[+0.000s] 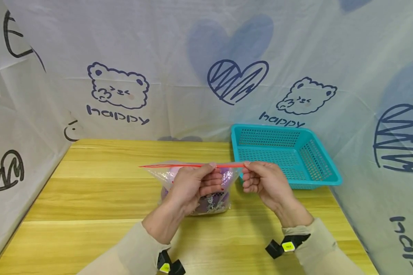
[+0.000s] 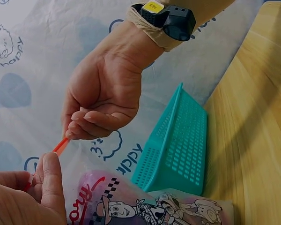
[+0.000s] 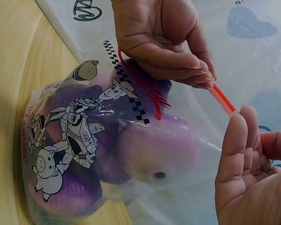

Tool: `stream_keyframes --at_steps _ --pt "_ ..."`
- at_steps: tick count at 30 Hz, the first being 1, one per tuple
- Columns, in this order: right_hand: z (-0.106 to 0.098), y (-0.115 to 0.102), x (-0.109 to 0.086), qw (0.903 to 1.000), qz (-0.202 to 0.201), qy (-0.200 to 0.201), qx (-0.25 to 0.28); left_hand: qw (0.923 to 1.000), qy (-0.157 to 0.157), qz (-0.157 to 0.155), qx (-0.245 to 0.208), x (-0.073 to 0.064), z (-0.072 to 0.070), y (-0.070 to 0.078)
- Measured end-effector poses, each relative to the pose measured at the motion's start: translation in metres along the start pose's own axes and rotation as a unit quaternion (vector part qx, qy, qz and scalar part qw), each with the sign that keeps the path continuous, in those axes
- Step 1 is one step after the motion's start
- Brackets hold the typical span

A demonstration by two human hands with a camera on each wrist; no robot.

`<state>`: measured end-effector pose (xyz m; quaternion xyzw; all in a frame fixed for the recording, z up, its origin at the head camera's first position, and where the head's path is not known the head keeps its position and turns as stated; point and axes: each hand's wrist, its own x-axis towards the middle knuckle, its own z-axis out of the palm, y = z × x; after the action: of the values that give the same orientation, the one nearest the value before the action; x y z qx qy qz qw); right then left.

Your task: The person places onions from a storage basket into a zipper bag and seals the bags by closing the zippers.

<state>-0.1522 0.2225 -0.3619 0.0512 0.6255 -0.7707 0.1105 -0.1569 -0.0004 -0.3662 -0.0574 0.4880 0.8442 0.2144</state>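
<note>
A clear zip bag (image 1: 211,205) printed with cartoon figures stands on the table. Inside it are several round purple and whitish things (image 3: 154,145), seen through the plastic in the right wrist view; what they are I cannot tell. Along the bag's top runs a red zip strip (image 1: 230,165). Near the middle of this strip, my left hand (image 1: 189,187) pinches it between thumb and fingers, partly covering the bag. My right hand (image 1: 266,183) pinches the strip's right end, its other fingers curled beneath. To the left, the strip's two edges look slightly parted.
A turquoise plastic basket (image 1: 282,156) with perforated walls stands at the back right, just behind my right hand. The wooden table (image 1: 99,198) meets a white printed cloth (image 1: 179,103) hanging behind and at the sides.
</note>
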Motion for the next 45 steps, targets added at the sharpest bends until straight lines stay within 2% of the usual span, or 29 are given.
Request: stream_keyframes --at_steps 12,20,32,38,45 --pt "-0.003 0.000 0.001 1.0000 0.004 -0.008 -0.003 0.9998 0.012 -0.009 0.011 -0.002 -0.008 0.005" --pt "-0.005 0.000 0.000 0.9999 0.007 -0.009 -0.006 0.9996 0.004 -0.014 0.023 -0.003 -0.012 0.007" --pt "-0.007 0.000 0.001 0.9992 0.022 -0.032 0.010 0.9994 0.002 -0.016 0.029 -0.006 -0.023 0.011" --pt "-0.009 0.000 0.001 0.9993 0.021 -0.029 0.014 0.9996 -0.004 -0.021 0.019 -0.008 -0.029 0.015" --pt "-0.011 0.000 0.001 0.9994 0.015 -0.025 0.020 0.9993 0.000 -0.014 0.034 -0.010 -0.036 0.019"
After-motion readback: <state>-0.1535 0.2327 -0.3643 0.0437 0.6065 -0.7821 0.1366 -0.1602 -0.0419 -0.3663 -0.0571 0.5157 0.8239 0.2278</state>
